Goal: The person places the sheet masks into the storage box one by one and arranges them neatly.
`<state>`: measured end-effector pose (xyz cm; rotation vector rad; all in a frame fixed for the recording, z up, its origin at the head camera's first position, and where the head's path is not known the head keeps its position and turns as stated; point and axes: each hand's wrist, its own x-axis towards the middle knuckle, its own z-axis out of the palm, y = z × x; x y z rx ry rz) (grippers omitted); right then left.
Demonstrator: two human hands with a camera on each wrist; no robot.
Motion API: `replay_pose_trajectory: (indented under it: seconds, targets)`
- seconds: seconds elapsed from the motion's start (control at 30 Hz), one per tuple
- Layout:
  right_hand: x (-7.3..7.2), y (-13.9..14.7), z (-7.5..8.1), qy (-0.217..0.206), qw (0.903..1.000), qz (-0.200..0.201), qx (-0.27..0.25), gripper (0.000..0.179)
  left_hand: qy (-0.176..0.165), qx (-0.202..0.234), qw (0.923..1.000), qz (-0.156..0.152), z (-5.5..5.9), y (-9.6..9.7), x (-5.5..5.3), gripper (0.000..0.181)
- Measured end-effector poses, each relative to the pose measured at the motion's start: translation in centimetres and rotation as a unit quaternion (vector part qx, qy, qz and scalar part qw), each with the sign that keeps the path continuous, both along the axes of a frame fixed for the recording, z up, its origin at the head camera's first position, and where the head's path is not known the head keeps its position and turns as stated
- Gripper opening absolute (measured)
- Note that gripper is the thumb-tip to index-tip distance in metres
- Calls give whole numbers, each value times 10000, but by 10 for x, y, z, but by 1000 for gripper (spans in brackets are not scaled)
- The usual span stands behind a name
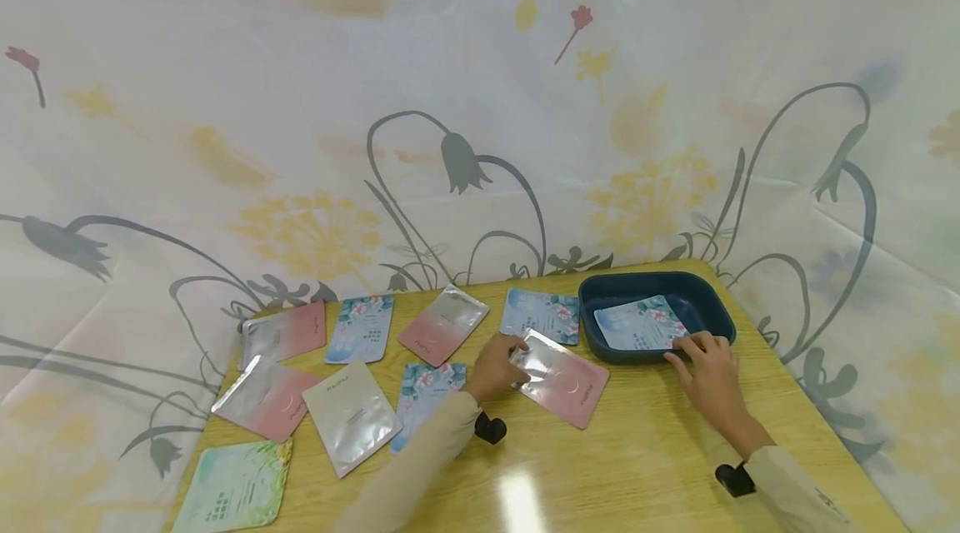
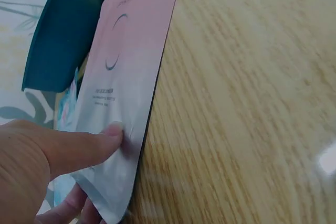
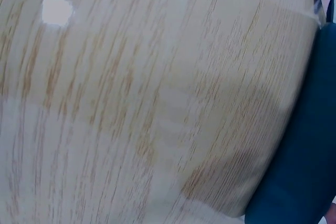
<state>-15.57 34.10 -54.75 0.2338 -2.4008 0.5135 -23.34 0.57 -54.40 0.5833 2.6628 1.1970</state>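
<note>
My left hand (image 1: 497, 366) pinches a pink and silver sachet (image 1: 566, 383) by its silver end. In the left wrist view the thumb (image 2: 107, 142) presses on its printed face, with fingers behind it. At the right, my right hand (image 1: 708, 371) grips the front rim of a dark blue plastic basin (image 1: 708, 308), fingers over the rim and thumb outside. Inside the basin a blue floral sachet (image 1: 641, 323) leans, its right corner close to those fingertips. The right wrist view shows the basin's wall (image 3: 296, 145), with most of the hand hidden.
A blue floral sachet (image 1: 536, 312) lies left of the basin. Further left on the wooden table (image 1: 637, 466) are several more: pink-silver (image 1: 446, 325), blue (image 1: 360, 329), a cream-silver one (image 1: 352, 416) and a green one (image 1: 240, 487). A flower-printed cloth (image 1: 450, 58) hangs behind.
</note>
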Motion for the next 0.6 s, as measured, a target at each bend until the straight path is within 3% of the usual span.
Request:
replay_pose_trajectory:
  seconds: [0.2,0.33,0.5,0.6]
  targets:
    - [2,1,-1,109,9999,14,10,30,-371,-334,9984,277,2,5,-3,36]
    - [2,2,0,156,9999,33,40,30,-325,-486,9978,325,2,7,-4,34]
    - [1,1,2,93,9999,25,66,29,-270,-118,9995,64,3,7,-2,31]
    - [1,0,2,-23,10000,22,51,27,-489,300,9984,7,3,6,1,29]
